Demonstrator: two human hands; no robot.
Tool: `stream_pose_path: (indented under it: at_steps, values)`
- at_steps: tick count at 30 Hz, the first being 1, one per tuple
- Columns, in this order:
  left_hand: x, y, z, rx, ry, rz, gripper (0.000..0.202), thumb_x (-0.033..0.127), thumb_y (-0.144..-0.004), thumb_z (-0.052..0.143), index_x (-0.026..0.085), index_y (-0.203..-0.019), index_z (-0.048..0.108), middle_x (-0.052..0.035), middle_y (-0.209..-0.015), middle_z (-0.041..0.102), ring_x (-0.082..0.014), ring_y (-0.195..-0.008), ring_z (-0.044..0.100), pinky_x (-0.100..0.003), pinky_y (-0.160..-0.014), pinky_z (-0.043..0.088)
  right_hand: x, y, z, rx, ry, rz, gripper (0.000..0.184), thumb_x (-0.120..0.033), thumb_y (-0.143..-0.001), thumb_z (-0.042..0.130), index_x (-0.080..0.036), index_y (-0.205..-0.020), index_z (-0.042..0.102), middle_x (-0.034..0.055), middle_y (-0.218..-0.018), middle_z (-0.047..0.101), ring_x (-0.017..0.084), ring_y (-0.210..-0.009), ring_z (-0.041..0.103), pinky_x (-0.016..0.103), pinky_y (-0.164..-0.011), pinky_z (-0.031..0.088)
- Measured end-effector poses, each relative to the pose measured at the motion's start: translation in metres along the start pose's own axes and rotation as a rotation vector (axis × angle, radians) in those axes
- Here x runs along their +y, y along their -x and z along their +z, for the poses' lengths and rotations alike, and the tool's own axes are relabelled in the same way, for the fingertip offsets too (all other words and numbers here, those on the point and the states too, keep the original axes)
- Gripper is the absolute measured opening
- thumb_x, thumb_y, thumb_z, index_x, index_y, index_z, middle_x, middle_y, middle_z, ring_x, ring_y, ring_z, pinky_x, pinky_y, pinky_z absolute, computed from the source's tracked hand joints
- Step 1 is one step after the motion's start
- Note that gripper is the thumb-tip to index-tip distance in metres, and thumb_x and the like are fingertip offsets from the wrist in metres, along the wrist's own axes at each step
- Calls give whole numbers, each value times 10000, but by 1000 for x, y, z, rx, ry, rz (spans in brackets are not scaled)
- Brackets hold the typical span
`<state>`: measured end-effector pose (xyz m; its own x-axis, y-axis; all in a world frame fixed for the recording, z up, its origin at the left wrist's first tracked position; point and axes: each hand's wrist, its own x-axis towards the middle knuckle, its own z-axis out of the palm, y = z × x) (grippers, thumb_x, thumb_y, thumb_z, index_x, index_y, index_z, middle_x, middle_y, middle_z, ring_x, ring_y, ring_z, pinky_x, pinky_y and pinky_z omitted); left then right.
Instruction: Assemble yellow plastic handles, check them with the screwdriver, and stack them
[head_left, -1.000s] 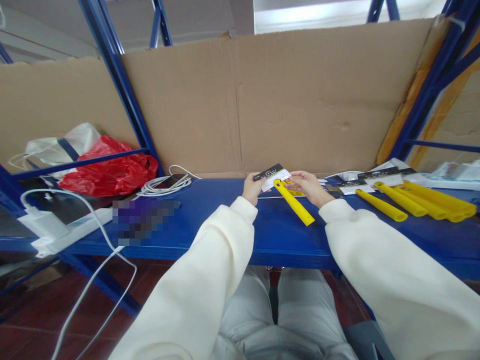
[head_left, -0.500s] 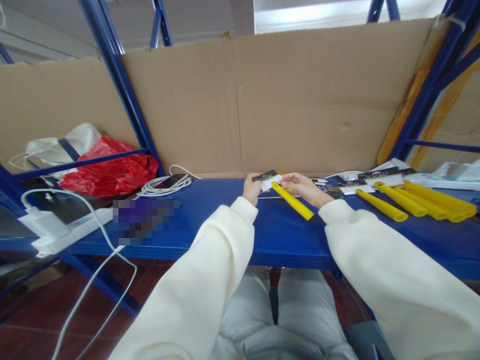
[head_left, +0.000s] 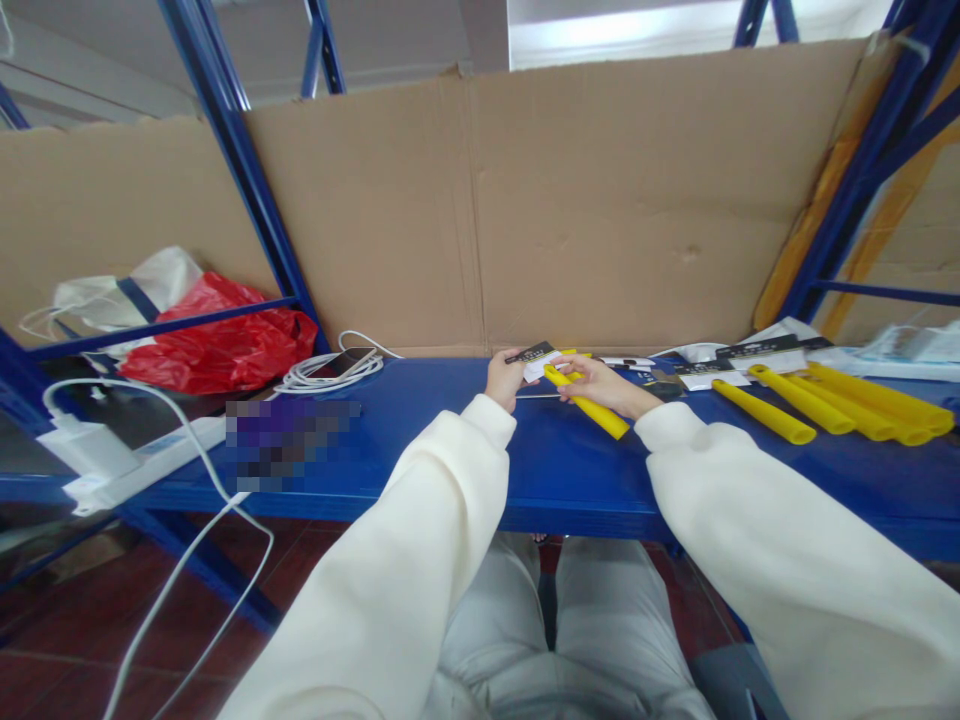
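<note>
My left hand [head_left: 505, 377] is closed on a black-and-white card [head_left: 535, 361], pinching its left end just above the tabletop. Against the card's right side rests the upper end of a yellow tapered hollow handle [head_left: 600, 416], which slants down to the right. My right hand [head_left: 604, 386] lies across this handle near its holed top, thumb and fingers closed around it. Behind those fingers shows a small strip of yellow, too little to identify. Farther right, several similar yellow handles [head_left: 802, 400] lie in a row, with black-and-white cards [head_left: 761, 354] at their upper ends.
The blue shelf table [head_left: 442, 440] is backed by a cardboard sheet [head_left: 600, 200]. On the left are a coiled white cable [head_left: 330, 372], a red plastic bag [head_left: 225, 335] and a white power strip [head_left: 161, 455]. Blue metal posts [head_left: 255, 180] rise at both sides.
My right hand has moved slightly down and onto the yellow handle, covering part of its upper length. A yellow strip now shows behind the fingers. My left hand stays nearly still with the card.
</note>
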<state>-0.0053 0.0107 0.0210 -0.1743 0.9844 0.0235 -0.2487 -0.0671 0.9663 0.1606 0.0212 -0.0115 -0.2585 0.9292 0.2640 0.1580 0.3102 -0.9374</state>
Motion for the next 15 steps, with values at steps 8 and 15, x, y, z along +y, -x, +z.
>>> stream_pose_path:
  at_steps: [8,15]
  values:
    - [0,-1,0,-8,-29,11,481,-32,-810,562,71,-1279,598,-173,-1099,740,-195,-853,749,-218,-619,578,-11,5,2,-86,191,17,243,-117,-835,646,-201,-1035,756,26,-821,704,110,-617,628,239,-641,583]
    - [2,1,-2,-21,-99,6,436,-7,-827,532,96,-1241,620,-128,-1011,755,-164,-785,738,-171,-525,529,-5,3,2,-102,635,-180,506,-54,-814,555,-222,-1266,707,93,-1201,705,177,-839,695,395,-868,591]
